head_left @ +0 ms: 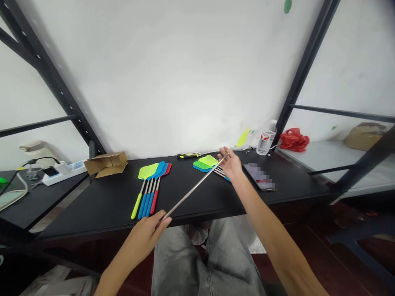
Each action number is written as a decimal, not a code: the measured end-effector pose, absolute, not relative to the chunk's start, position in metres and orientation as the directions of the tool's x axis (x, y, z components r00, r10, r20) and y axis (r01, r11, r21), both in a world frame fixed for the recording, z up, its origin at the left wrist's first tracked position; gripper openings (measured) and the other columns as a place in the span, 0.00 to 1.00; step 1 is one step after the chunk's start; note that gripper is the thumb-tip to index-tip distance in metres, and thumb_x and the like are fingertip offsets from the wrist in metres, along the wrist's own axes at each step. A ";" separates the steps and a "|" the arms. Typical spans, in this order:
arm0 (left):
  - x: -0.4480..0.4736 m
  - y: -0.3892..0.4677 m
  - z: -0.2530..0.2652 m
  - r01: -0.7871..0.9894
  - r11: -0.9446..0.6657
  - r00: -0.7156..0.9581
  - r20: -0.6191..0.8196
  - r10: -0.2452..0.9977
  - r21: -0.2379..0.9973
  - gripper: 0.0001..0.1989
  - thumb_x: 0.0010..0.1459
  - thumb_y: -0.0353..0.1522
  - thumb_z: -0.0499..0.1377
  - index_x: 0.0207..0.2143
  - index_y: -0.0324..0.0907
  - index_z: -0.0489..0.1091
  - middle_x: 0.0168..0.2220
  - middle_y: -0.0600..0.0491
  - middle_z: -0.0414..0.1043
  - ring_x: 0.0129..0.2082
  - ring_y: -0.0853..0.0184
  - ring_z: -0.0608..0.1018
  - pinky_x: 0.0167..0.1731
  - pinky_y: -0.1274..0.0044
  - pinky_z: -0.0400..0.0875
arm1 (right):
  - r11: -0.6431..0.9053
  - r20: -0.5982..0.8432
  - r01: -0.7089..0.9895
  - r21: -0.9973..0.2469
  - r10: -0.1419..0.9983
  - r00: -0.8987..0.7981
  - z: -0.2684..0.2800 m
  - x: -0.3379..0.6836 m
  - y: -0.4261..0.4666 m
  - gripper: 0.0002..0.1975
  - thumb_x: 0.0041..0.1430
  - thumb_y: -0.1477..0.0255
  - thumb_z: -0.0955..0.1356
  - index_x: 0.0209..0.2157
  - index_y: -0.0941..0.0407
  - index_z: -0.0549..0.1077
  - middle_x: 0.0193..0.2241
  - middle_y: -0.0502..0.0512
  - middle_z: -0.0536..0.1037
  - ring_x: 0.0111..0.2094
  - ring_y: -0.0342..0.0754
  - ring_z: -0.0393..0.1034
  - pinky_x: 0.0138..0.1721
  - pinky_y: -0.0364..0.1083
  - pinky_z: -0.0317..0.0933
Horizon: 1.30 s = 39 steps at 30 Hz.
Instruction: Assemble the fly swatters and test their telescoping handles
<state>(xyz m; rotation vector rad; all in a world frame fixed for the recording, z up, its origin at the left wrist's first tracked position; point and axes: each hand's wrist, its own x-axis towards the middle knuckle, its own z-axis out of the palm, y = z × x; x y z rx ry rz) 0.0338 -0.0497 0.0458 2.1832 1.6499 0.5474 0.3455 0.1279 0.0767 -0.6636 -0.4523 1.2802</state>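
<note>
A telescopic fly swatter, its metal rod [194, 188] drawn out long, slants across the front of me with its yellow-green head up at the far right. My left hand [146, 231] is closed around its lower end, hiding the handle. Near the head, my right hand [232, 165] has its fingers loosely curled at the rod. On the left of the black table lies a row of collapsed fly swatters [149, 193] with yellow, blue and red handles. Behind my right hand is another pile of swatters [206, 163] with green, yellow and blue heads, partly covered by the hand.
An open cardboard box [106, 164] stands at the table's [92, 205] back left. At the right are a phone [258, 176], a water bottle [266, 139] and a red plastic bag [294, 139]. A black-and-yellow tool [189, 156] lies by the wall. A power strip [66, 170] sits far left.
</note>
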 end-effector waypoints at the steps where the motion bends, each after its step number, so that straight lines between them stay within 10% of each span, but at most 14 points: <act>1: 0.025 -0.055 0.043 0.814 -0.248 0.246 0.074 0.966 0.526 0.20 0.63 0.49 0.47 0.29 0.46 0.66 0.24 0.55 0.68 0.25 0.65 0.71 0.27 0.78 0.60 | 0.165 -0.045 -0.739 -0.653 0.966 0.255 0.078 0.357 0.129 0.12 0.67 0.63 0.62 0.36 0.51 0.75 0.39 0.49 0.82 0.29 0.42 0.75 0.27 0.42 0.66; 19: 0.034 -0.060 0.017 0.685 -0.199 0.230 0.050 0.972 0.701 0.22 0.65 0.49 0.43 0.27 0.44 0.59 0.23 0.57 0.58 0.24 0.68 0.63 0.27 0.79 0.57 | 0.046 -0.035 -0.681 -0.730 0.994 0.105 0.053 0.306 0.110 0.15 0.65 0.59 0.64 0.28 0.53 0.69 0.28 0.50 0.81 0.26 0.45 0.74 0.28 0.44 0.64; 39: 0.099 0.043 0.051 0.970 -0.225 0.209 0.163 0.964 0.087 0.22 0.68 0.46 0.38 0.44 0.46 0.67 0.33 0.47 0.75 0.33 0.59 0.78 0.30 0.76 0.58 | 0.001 -0.089 -0.647 -0.763 0.990 0.107 0.044 0.295 0.125 0.18 0.63 0.54 0.64 0.28 0.53 0.65 0.30 0.50 0.82 0.26 0.46 0.74 0.27 0.43 0.64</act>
